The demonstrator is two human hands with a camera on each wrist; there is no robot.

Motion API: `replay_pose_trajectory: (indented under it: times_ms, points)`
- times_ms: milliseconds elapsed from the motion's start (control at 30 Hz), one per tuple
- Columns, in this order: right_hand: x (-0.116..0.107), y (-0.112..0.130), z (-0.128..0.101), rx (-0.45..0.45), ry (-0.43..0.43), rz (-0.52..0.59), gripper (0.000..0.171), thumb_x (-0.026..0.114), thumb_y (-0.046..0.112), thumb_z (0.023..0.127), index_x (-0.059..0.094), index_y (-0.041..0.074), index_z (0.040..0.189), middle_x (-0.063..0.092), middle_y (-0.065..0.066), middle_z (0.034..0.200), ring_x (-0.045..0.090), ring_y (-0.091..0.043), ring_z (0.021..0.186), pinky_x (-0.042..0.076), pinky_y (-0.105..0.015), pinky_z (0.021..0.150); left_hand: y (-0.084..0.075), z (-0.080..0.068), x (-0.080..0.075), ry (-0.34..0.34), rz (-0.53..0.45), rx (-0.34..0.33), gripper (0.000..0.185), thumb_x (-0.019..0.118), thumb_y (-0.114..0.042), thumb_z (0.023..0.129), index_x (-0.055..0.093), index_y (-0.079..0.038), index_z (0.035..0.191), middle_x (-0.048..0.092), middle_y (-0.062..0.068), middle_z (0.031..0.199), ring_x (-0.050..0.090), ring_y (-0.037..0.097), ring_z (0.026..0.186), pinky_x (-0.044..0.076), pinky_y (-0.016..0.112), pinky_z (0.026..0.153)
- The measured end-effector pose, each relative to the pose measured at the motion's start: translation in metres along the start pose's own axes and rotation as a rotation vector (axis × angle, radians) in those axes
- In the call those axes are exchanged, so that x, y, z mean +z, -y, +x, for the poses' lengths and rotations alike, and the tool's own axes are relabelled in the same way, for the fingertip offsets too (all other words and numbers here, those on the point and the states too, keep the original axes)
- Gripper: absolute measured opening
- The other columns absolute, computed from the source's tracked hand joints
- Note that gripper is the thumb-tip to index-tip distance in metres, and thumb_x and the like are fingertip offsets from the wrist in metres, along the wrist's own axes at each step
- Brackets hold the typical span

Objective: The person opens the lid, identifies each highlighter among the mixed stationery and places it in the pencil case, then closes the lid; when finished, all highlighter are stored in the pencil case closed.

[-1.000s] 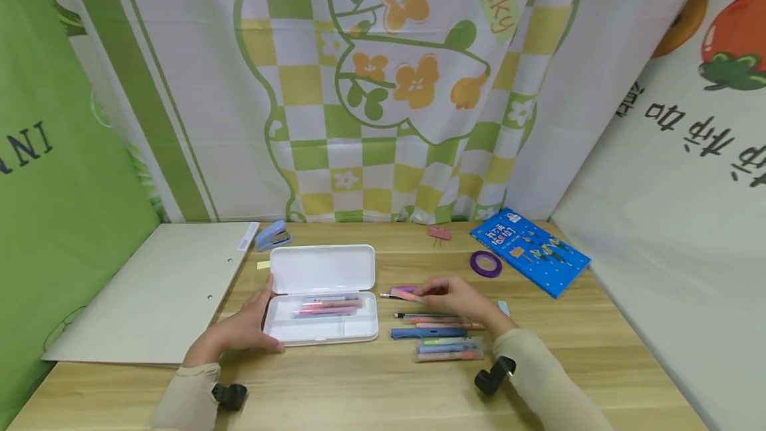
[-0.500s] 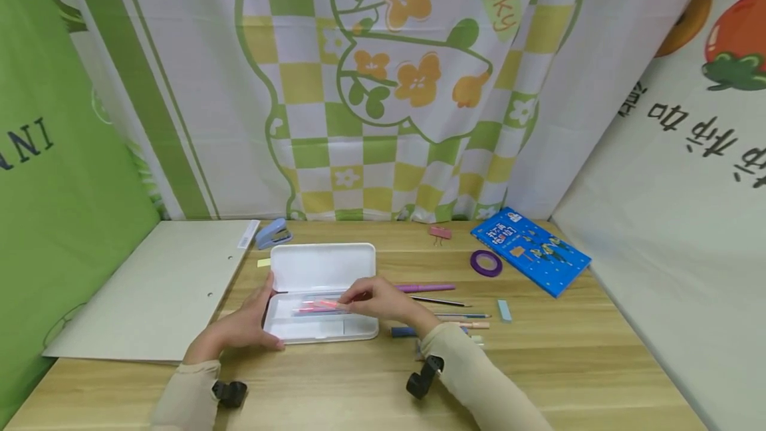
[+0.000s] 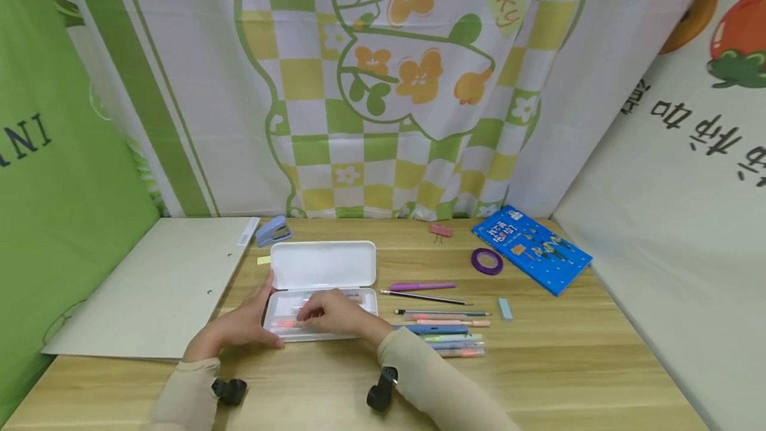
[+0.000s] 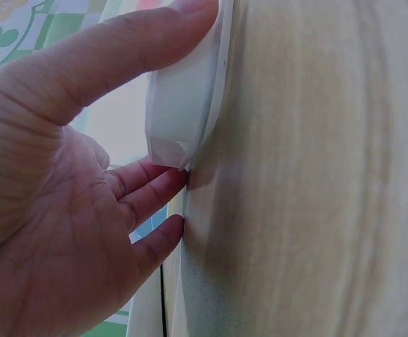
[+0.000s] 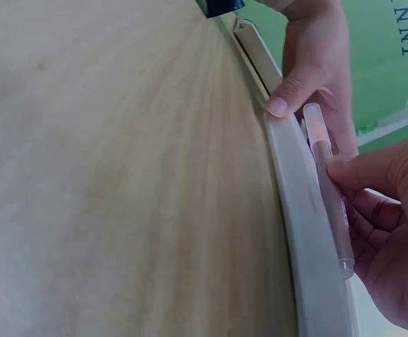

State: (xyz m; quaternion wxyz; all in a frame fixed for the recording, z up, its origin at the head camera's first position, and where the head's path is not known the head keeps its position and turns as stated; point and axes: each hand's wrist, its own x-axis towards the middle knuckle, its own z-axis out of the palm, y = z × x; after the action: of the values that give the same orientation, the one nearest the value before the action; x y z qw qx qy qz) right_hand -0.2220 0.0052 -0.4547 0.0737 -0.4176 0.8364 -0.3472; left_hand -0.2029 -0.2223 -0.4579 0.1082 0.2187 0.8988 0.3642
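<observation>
In the lower middle of the head view, an open white plastic pencil case (image 3: 323, 285) is seen lying on the light wooden bench (image 3: 538, 378), its lid folded back toward the curtain. The left hand (image 3: 242, 324) is laid against the left end of the case: the thumb is pressed on the near rim and the fingers (image 4: 151, 186) are held nearly straight against its side (this is shown plainly in the left wrist view). The right hand (image 3: 329, 314) is placed over the tray of the case, and a translucent pen with a pink-orange core (image 5: 328, 184) is pinched between its thumb and curled fingers, just above the near rim. To the right of the case, a row of coloured pens and pencils (image 3: 439, 324) is laid on the bench. Further right, a purple tape roll (image 3: 486, 261) and a blue book (image 3: 531, 248) are seen.
</observation>
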Motion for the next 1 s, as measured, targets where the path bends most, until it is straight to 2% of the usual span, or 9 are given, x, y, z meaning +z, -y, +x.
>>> replay_pose_trajectory:
  times_ms: [200,333,467,633,733,833,1000]
  points:
    - [0.007,0.004,-0.001,-0.103,0.001,-0.21,0.009,0.069,0.008,0.084,0.076,0.007,0.089,0.068,0.001,0.081,0.056,-0.002,0.075,0.04,-0.008,0.072,0.0,-0.001,0.0,-0.004,0.004,0.0,0.135,0.088,-0.025,0.062,-0.013,0.011,0.144,0.017,0.038,0.143,0.013,0.052,0.133,0.013,0.063,0.106]
    - [0.009,0.005,-0.003,-0.082,-0.001,-0.207,0.01,0.068,0.008,0.084,0.076,0.008,0.09,0.069,0.0,0.086,0.058,-0.001,0.079,0.04,-0.008,0.074,0.001,-0.002,0.0,-0.01,0.003,0.001,0.135,0.088,-0.025,0.061,-0.012,0.01,0.144,0.018,0.038,0.142,0.013,0.052,0.132,0.014,0.063,0.106]
    - [0.009,0.001,-0.005,-0.02,-0.009,-0.043,0.01,0.069,0.006,0.084,0.075,0.006,0.092,0.07,-0.001,0.087,0.057,0.001,0.08,0.043,-0.01,0.075,0.002,-0.002,-0.001,-0.013,0.003,-0.004,0.136,0.088,-0.027,0.061,-0.012,0.01,0.144,0.02,0.037,0.141,0.013,0.051,0.133,0.013,0.063,0.106]
    - [0.003,-0.004,-0.013,0.112,-0.03,0.31,0.012,0.068,0.008,0.086,0.074,0.004,0.095,0.07,-0.003,0.095,0.058,0.001,0.087,0.045,-0.015,0.081,0.0,-0.003,0.0,-0.021,0.009,0.005,0.135,0.088,-0.026,0.06,-0.011,0.011,0.144,0.024,0.036,0.139,0.018,0.05,0.131,0.015,0.062,0.106]
    - [-0.006,-0.006,-0.022,0.142,-0.052,0.463,0.015,0.067,0.007,0.087,0.072,0.0,0.099,0.07,-0.009,0.101,0.06,-0.003,0.092,0.047,-0.019,0.083,-0.001,-0.003,0.0,-0.019,0.012,0.006,0.135,0.089,-0.026,0.06,-0.01,0.012,0.144,0.026,0.036,0.137,0.02,0.05,0.13,0.017,0.062,0.105]
    - [-0.021,-0.01,-0.037,0.171,-0.055,0.532,0.018,0.065,0.007,0.088,0.07,-0.004,0.102,0.069,-0.014,0.104,0.062,-0.007,0.094,0.049,-0.021,0.083,-0.002,-0.002,0.0,-0.013,0.002,0.004,0.135,0.089,-0.026,0.06,-0.011,0.012,0.144,0.024,0.037,0.138,0.018,0.051,0.13,0.015,0.063,0.106]
    - [-0.053,-0.03,-0.072,0.238,-0.061,0.497,0.021,0.062,0.009,0.091,0.067,-0.003,0.107,0.068,-0.013,0.106,0.062,-0.013,0.095,0.05,-0.022,0.079,0.0,-0.001,0.0,-0.007,-0.005,0.004,0.136,0.088,-0.027,0.06,-0.012,0.011,0.144,0.02,0.038,0.141,0.015,0.051,0.132,0.013,0.063,0.106]
